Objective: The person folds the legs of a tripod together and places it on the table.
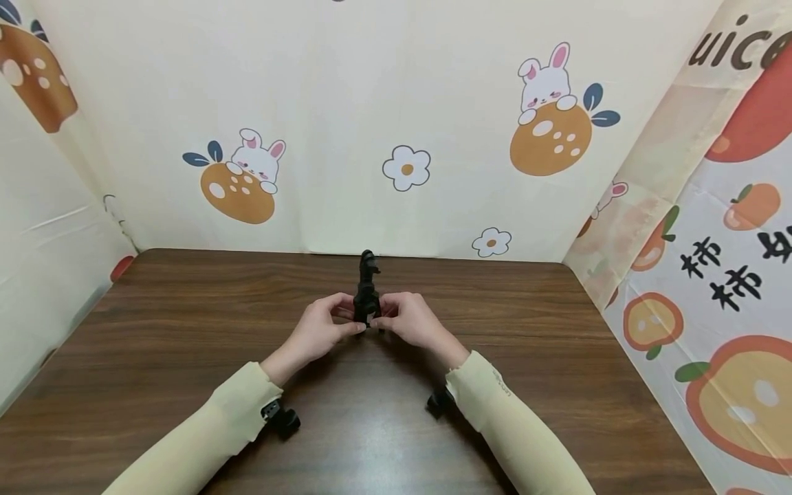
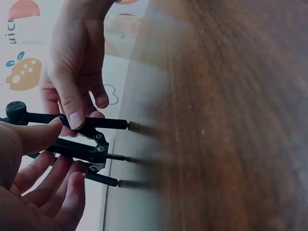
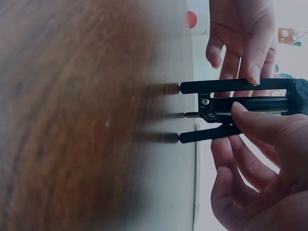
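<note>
L hand (image 1: 318, 328) & R hand (image 1: 416, 320) both pinching the black tripod (image 1: 366, 294), upright nr mid of the surface's (image 1: 544, 385) far edge. Legs (image 3: 216, 86) slightly apart; I'd guess abt halfway, can't tell if spreading or folding's left.

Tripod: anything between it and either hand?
Nothing visible. The left hand and right hand both hold the tripod directly, one from each side. Both wrist views show its leg tips meeting the table, with no other object between.
</note>
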The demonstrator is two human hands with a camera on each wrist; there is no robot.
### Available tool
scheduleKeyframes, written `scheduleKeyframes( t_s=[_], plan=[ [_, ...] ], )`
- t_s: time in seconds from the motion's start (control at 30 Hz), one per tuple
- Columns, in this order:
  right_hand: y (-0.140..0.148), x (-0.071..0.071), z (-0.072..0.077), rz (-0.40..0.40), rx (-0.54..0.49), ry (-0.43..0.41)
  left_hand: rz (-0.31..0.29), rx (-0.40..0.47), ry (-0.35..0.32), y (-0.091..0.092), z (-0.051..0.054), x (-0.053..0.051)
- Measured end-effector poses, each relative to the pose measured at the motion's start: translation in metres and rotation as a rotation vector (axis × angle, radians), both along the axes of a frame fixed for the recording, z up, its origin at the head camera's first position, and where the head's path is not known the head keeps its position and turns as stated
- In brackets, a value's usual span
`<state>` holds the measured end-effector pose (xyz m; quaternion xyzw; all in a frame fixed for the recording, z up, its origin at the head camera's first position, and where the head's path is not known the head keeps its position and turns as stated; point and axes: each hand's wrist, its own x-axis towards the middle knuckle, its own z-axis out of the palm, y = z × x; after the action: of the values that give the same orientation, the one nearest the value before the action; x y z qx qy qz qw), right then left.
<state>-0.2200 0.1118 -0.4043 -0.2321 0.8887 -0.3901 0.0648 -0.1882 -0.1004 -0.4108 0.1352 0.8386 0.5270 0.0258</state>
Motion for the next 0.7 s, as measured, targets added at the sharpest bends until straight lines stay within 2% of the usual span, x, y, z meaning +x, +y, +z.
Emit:
scheduleKeyframes(
  t_s=[0.3,0.43,0.7],
  plan=[
    [0.0059,0.0000,-0.0029,0.097,-0.035,-0.070,0.017,-0.017,0.052,0.0037,-0.0015,-0.0026],
    [0.0060,-0.0009,-0.0043,0.114,-0.029,-0.019,0.014,-0.029,0.070,0.0053,-0.0011,-0.0037],
    [0.0037,-0.0024,-0.0050,0.157,0.016,0.079,-0.010,-0.116,0.100,0.0085,0.0048,-0.0027]
  ],
)
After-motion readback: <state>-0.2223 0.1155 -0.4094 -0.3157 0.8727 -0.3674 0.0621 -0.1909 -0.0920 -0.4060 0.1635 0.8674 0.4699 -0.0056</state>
